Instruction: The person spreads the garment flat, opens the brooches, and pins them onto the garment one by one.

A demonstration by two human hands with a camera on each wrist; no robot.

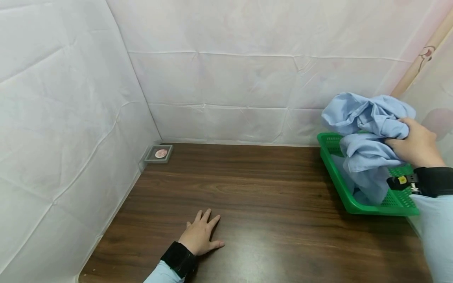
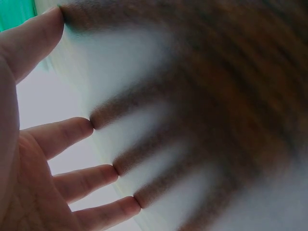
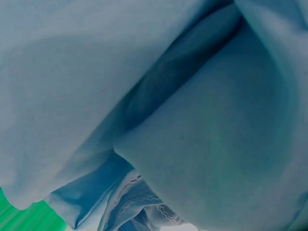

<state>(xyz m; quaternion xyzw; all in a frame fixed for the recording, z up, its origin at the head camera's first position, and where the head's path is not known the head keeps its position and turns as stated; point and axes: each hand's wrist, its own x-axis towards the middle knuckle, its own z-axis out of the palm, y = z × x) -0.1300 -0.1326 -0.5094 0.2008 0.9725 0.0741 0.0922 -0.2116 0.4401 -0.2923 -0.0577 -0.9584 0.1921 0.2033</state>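
A bunched light blue cloth (image 1: 368,114) is gripped by my right hand (image 1: 417,143) above a green plastic basket (image 1: 339,184). Its lower folds hang down into the basket. Blue fabric (image 3: 211,130) fills most of the right wrist view, with stitched edges near the bottom; the fingers are hidden there. My left hand (image 1: 199,236) rests on the dark wooden table (image 1: 247,188) with its fingers spread. In the left wrist view the fingertips (image 2: 82,126) meet the table's glossy surface, and nothing is held.
A small grey square dish (image 1: 150,160) with a pink round piece (image 1: 161,153) sits in the table's far left corner. White sheeting (image 1: 226,78) walls off the back, and more hangs along the left side. The basket stands at the right, close to the back sheeting.
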